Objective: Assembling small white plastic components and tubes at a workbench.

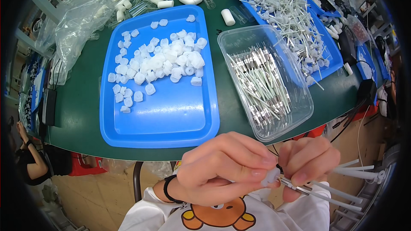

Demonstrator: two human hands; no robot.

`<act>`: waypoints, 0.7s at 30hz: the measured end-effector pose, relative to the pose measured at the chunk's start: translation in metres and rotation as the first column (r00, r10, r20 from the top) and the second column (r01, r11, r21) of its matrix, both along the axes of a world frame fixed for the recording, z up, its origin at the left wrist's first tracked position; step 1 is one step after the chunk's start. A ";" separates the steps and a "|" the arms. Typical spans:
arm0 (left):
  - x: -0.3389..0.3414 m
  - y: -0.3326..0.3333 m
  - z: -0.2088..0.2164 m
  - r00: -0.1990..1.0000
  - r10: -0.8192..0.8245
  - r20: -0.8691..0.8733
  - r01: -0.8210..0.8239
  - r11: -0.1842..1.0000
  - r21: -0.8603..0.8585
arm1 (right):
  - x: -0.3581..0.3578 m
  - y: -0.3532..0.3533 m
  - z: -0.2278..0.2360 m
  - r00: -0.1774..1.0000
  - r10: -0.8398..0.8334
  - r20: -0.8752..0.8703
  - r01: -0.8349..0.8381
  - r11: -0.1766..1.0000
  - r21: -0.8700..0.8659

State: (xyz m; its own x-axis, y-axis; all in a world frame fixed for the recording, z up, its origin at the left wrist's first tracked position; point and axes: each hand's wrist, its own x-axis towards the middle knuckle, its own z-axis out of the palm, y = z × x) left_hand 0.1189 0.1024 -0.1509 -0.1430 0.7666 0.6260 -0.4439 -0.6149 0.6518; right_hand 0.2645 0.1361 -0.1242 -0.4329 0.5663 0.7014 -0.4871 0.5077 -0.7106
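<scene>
Grip [216, 171] apparently on cap [270, 178], near tray [158, 126]

Brightly lit; glare streaks the blue tray [160, 124] near the bowed, fisheye-distorted front edge of the desk [79, 111].

Frosted, milky plastic on the held cap [271, 177], and what a contrast, as the held rod [303, 190] flashed bright, polished metal! The blue tray [167, 124] answered with smooth, glossy plastic, light streaking right across it. The clear container [311, 105] shone too, thin see-through plastic, while the green tabletop [77, 119] played it matt and smooth. Crinkly, shiny film made up the bag [81, 30]; soft, matt cloth, the white shirt [145, 209]!
</scene>
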 end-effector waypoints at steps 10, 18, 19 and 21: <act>-0.006 0.000 0.006 0.990 -0.079 -0.114 0.089 0.992 0.088 | -0.002 -0.004 -0.001 0.997 0.029 -0.071 -0.034 0.997 -0.069; -0.005 0.003 0.009 0.979 0.065 -0.191 -0.050 0.995 0.080 | -0.008 -0.001 -0.003 0.995 0.043 -0.089 -0.067 0.957 -0.282; -0.007 0.004 0.009 0.969 0.077 -0.236 -0.054 0.993 0.102 | -0.008 -0.009 0.000 0.998 -0.053 -0.027 0.038 0.924 -0.380; -0.002 0.000 0.014 0.951 0.165 -0.260 -0.147 0.985 0.088 | -0.011 -0.015 0.006 0.990 -0.142 0.012 0.124 0.819 -0.560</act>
